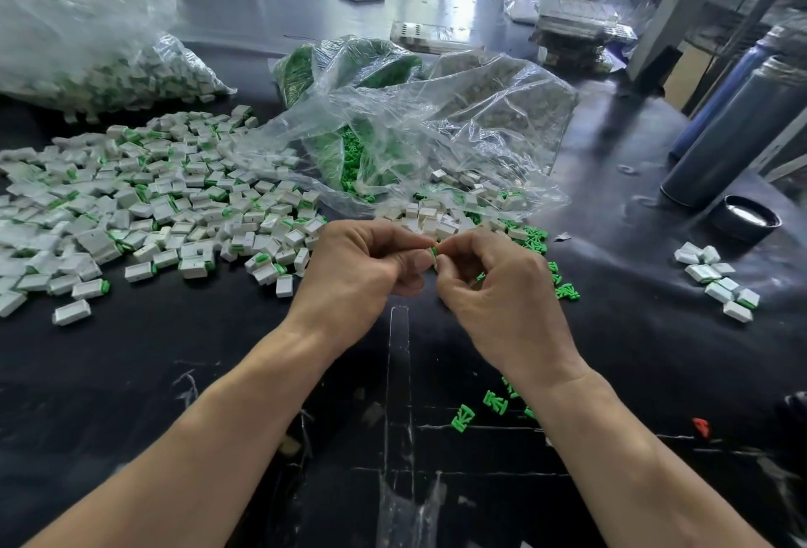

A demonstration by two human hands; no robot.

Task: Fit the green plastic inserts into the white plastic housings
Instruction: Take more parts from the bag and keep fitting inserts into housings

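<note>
My left hand and my right hand meet at the middle of the black table, fingers curled. Between their fingertips a green insert shows; my right hand pinches it. What my left hand holds is hidden inside its fingers. A wide pile of white housings with green inserts fitted spreads to the left. Bare white housings lie just beyond my hands. Loose green inserts lie to the right of them, and a few more near my right forearm.
Clear plastic bags holding green inserts and white housings lie behind the piles. A bigger bag sits at the far left. A small group of white housings is at the right, near a dark flask and its cap.
</note>
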